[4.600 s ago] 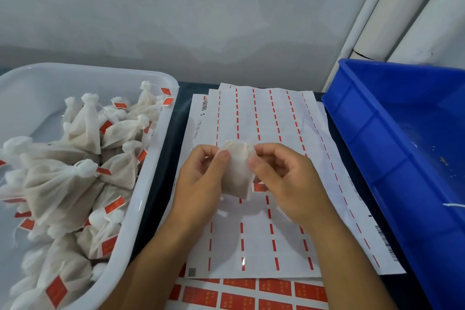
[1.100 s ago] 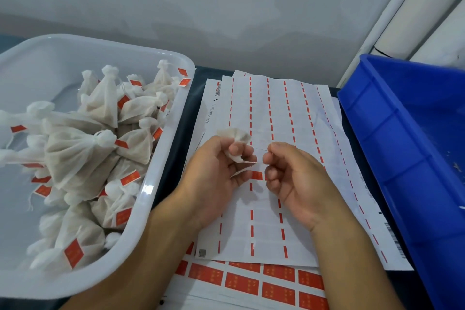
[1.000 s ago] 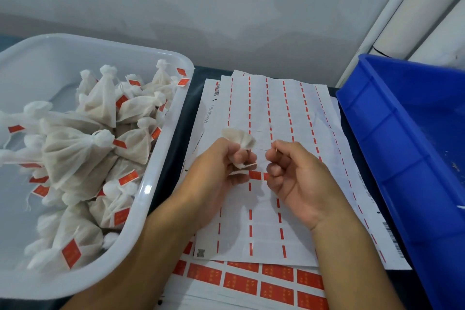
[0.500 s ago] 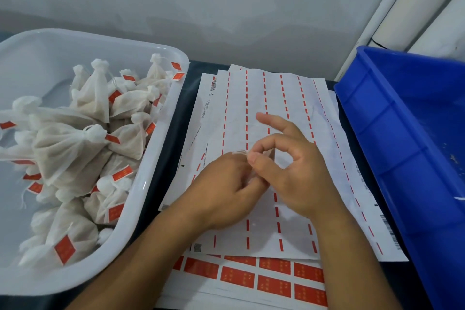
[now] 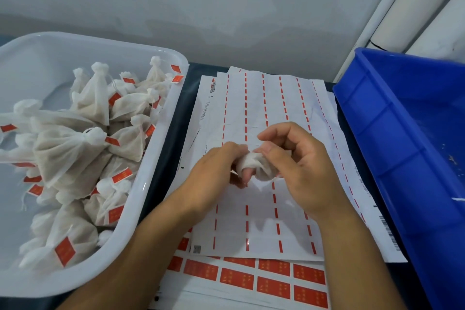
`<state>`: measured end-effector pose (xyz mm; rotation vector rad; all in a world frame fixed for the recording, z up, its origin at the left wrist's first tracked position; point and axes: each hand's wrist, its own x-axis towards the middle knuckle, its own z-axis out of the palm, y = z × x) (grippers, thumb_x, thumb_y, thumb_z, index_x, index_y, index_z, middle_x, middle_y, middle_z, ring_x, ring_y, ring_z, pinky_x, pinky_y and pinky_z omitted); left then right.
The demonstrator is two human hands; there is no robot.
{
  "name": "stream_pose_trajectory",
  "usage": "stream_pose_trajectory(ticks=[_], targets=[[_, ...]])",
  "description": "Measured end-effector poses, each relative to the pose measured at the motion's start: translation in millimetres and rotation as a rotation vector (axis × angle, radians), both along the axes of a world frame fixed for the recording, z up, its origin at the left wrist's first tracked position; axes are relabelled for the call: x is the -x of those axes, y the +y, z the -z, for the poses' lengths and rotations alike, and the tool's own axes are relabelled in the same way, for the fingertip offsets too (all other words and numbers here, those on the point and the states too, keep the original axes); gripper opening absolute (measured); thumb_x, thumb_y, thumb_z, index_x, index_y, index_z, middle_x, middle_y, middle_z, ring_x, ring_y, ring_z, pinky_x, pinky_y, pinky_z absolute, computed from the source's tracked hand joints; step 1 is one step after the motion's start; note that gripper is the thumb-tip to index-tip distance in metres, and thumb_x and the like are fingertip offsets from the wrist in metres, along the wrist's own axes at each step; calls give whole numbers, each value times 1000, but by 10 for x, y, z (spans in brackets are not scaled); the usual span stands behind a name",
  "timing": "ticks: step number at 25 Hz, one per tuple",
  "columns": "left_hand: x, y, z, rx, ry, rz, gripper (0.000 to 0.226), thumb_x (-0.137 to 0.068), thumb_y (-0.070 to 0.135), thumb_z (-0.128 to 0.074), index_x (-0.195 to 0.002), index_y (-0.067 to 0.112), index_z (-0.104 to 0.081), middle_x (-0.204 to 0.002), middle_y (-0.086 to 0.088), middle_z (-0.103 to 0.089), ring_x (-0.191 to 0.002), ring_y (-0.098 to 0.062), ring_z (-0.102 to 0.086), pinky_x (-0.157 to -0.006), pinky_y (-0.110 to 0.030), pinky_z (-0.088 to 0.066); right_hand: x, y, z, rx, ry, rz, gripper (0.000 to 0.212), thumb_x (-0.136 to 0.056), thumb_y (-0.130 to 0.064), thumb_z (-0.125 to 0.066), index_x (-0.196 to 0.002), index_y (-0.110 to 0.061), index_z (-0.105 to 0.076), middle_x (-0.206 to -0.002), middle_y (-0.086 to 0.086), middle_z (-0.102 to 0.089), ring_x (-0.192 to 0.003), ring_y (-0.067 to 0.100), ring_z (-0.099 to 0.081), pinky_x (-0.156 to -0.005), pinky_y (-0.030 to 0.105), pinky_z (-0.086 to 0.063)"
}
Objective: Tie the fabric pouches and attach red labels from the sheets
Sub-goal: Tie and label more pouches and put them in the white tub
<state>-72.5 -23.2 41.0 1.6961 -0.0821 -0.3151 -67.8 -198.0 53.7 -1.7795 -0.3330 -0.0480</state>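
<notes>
Gripping from both sides, the two hands meet over the middle of the label sheets (image 5: 254,113), with a small white fabric pouch (image 5: 254,165) bunched between them. In the head view, the left hand (image 5: 214,171) has its fingers curled round the pouch's left end; one fingertip pokes out just beneath the fabric. The right hand (image 5: 302,166) pinches the pouch's right side with its thumb on top and curled fingers behind, while its index finger is lifted and bent above the fabric, clear of it. The pouch sits held off the paper, directly between the two thumbs. Whether a label is on this pouch cannot be told.

Left of the left hand's knuckles stands a white tray (image 5: 161,153) filled with tied pouches (image 5: 75,153) bearing red labels. Right of the right hand is a blue bin (image 5: 392,133). Below both wrists, nearer the person, a sheet of full red labels (image 5: 274,282) peeks out from under the used sheets.
</notes>
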Motion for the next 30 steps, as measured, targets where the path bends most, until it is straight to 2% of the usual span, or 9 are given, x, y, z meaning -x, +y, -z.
stream_pose_trajectory(ticks=[3, 7, 9, 12, 15, 18, 22, 27, 30], targets=[[-76, -8, 11, 205, 154, -137, 46, -95, 43, -50, -62, 23, -73, -63, 4, -60, -69, -14, -60, -77, -39, -53, 4, 5, -2, 24, -33, -42, 14, -94, -25, -63, -104, -33, -68, -97, -17, -68, -94, 11, -68, -73, 20, -56], [-99, 1, 24, 185, 131, -113, 39, -90, 47, -52, -70, 25, -76, -67, 4, -64, -74, -13, -63, -71, -31, -51, 15, 21, 24, 101, -61, -111, 14, -94, -24, -64, -107, -26, -69, -101, -14, -70, -99, 17, -69, -78, 23, -57], [-98, 7, 26, 193, 162, -125, 36, -91, 47, -53, -83, 25, -80, -77, 0, -73, -79, -17, -68, -74, -35, -56, 28, 39, 18, 168, -109, -121, 17, -94, -34, -64, -108, -27, -70, -105, -16, -69, -102, 15, -69, -79, 21, -57], [-103, 10, 47, 301, 285, -199, 43, -84, 48, -61, -94, 11, -80, -94, -14, -75, -94, -36, -71, -92, -51, -59, 36, 52, 6, 236, -159, -111, 18, -92, -38, -66, -106, -30, -73, -103, -19, -68, -97, 11, -69, -76, 16, -54], [-107, 6, 52, 290, 295, -243, 41, -95, 46, -58, -73, 16, -76, -76, -8, -69, -77, -22, -64, -74, -39, -53, 33, 14, 7, 299, -164, -98, 22, -91, -39, -66, -109, -32, -76, -103, -23, -67, -98, 6, -67, -75, 12, -52], [-104, 22, 82, 279, 293, -194, 46, -92, 46, -54, -91, 5, -74, -89, -15, -72, -74, -16, -64, -71, -34, -50, 17, -53, 19, 335, -150, -93, 23, -90, -33, -68, -111, -32, -77, -101, -26, -66, -102, 3, -64, -79, 12, -51], [-88, 21, 79, 310, 296, -125, 37, -99, 34, -45, -97, 8, -71, -87, -11, -71, -65, -13, -61, -65, -29, -52, -12, -120, 49, 414, -166, -88, 26, -91, -23, -74, -114, -35, -74, -106, -27, -64, -110, -1, -60, -86, 3, -45], [-75, 61, 44, 293, 316, 2, 43, -95, 36, -45, -112, 5, -70, -99, -14, -71, -67, -14, -58, -72, -32, -55, -34, -114, 62, 434, -189, -48, 20, -89, -33, -69, -108, -36, -74, -101, -27, -64, -106, 0, -60, -86, 5, -44], [-53, 73, 21, 258, 271, 35, 43, -88, 37, -49, -109, 14, -78, -109, -16, -71, -69, -14, -58, -73, -30, -55, -44, -76, 73, 374, -200, -11, 8, -92, -31, -70, -99, -32, -74, -95, -21, -66, -99, 5, -62, -81, 11, -48]])
